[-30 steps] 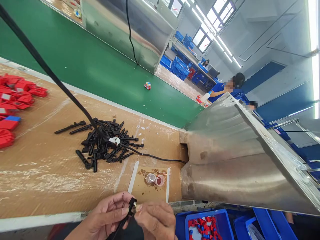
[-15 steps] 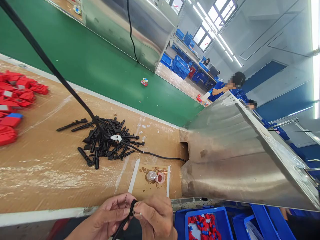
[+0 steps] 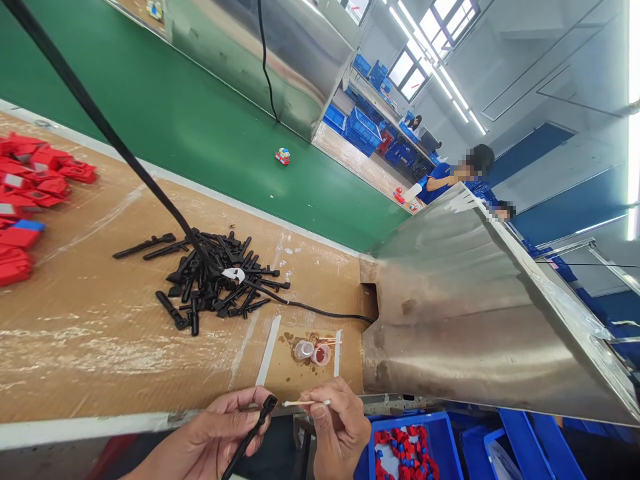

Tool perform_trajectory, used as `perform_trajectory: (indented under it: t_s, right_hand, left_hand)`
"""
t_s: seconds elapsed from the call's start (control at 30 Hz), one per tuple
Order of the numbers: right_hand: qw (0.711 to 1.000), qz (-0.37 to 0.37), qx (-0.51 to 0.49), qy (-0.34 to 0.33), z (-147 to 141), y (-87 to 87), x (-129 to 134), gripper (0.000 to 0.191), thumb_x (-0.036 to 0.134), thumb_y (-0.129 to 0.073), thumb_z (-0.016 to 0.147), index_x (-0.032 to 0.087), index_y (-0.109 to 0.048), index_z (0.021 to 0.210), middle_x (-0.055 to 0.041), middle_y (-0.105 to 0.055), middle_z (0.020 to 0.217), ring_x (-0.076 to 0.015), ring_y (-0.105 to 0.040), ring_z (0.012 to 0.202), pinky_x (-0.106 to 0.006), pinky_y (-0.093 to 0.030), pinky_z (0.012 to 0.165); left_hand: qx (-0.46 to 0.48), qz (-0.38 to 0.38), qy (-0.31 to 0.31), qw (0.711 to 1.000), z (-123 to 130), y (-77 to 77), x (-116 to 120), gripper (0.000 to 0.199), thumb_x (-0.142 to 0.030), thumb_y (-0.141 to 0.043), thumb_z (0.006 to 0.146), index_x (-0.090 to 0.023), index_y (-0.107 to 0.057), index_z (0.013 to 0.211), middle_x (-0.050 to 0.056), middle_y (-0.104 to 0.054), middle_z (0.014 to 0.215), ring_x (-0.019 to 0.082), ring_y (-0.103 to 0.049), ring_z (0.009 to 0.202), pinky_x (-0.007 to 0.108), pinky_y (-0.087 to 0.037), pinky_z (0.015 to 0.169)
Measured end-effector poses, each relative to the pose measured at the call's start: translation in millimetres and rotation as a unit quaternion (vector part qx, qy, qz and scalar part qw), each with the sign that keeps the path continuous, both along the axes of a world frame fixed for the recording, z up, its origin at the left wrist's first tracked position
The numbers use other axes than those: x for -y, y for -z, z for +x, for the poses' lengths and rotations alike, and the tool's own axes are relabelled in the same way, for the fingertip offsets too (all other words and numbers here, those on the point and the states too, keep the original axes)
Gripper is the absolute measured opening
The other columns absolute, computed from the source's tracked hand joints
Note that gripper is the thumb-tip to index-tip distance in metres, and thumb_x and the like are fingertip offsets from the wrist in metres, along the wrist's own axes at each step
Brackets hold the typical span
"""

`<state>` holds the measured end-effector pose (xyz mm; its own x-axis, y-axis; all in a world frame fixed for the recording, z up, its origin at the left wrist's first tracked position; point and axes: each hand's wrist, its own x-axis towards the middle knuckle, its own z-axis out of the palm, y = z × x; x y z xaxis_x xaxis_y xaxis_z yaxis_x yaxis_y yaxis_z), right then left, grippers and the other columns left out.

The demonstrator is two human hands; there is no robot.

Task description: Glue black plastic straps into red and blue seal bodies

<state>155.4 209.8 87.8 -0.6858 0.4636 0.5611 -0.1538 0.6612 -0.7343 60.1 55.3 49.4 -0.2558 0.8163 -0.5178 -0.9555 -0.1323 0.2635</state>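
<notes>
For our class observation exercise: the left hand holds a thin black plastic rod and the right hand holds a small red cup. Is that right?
Not quite. The head view shows the right hand pinching a thin white cotton swab, not a cup. The left hand does hold the thin black plastic rod.

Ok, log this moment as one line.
left hand: holds black part | right hand: holds swab | apart

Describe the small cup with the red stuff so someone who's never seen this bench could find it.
Start at the big stainless-steel hood on the right of the brown cardboard-covered bench. Just left of its lower corner lies a stained patch framed by two white strips, and two small clear round cups sit there side by side. The small clear cup holding red liquid is the right one; its neighbour, the small clear empty-looking cup, shows no red.
</notes>
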Motion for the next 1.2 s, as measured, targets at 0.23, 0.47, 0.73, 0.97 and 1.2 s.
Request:
perform_trajectory:
  t_s: [0.23,0.47,0.73,0.97,1.2]
  right_hand:
    - [0.998,0.033,0.061,-0.007,5.3,12.7,1.4,0.021,0.034,-0.063,0.110,0.028,-0.078,0.098,0.0026,-0.080,0.078,-0.0154,-0.075,0.069,-0.026,-0.054,0.065]
    - [0.987,0.146,0.063,-0.041,2.6,2.6,4.7,0.024,0.031,-0.054,0.115,0.025,-0.074,0.102,0.0006,-0.081,0.085,-0.0126,-0.073,0.071,-0.025,-0.055,0.069]
    - [0.975,0.183,0.107,-0.073,-0.5,-2.8,1.9,0.022,0.022,-0.049,0.114,0.023,-0.069,0.105,-0.0023,-0.076,0.085,-0.0151,-0.072,0.072,-0.027,-0.054,0.069]
    - [0.970,0.184,0.112,-0.111,-1.6,-0.6,0.3,0.022,0.019,-0.046,0.113,0.023,-0.067,0.108,-0.0026,-0.075,0.082,-0.0157,-0.067,0.067,-0.028,-0.052,0.064]
    - [0.976,0.187,0.106,-0.027,-0.1,4.6,3.3,0.025,0.030,-0.048,0.116,0.025,-0.068,0.102,-0.0003,-0.077,0.080,-0.0150,-0.073,0.069,-0.027,-0.054,0.068]
  left_hand:
    - [-0.007,0.015,0.014,1.000,3.4,17.3,-0.6,0.047,-0.040,-0.108,0.058,-0.014,-0.087,0.090,0.005,-0.071,0.079,0.016,-0.061,0.071,0.020,-0.052,0.065]
    - [0.020,0.008,-0.001,1.000,6.8,40.0,-6.6,0.048,-0.037,-0.112,0.047,-0.016,-0.087,0.083,0.003,-0.069,0.079,0.015,-0.061,0.068,0.022,-0.054,0.064]
    - [-0.002,-0.039,-0.003,0.999,1.7,18.7,-6.4,0.054,-0.041,-0.112,0.042,-0.016,-0.086,0.082,0.003,-0.068,0.081,0.017,-0.058,0.072,0.024,-0.054,0.066]
    - [0.003,-0.018,-0.006,1.000,3.1,26.9,-8.8,0.052,-0.042,-0.111,0.043,-0.015,-0.086,0.080,0.003,-0.067,0.079,0.016,-0.056,0.069,0.024,-0.054,0.065]
    - [0.014,-0.043,0.000,0.999,-2.3,6.2,-7.2,0.060,-0.045,-0.114,0.034,-0.015,-0.086,0.077,0.002,-0.067,0.075,0.015,-0.057,0.068,0.022,-0.052,0.063]
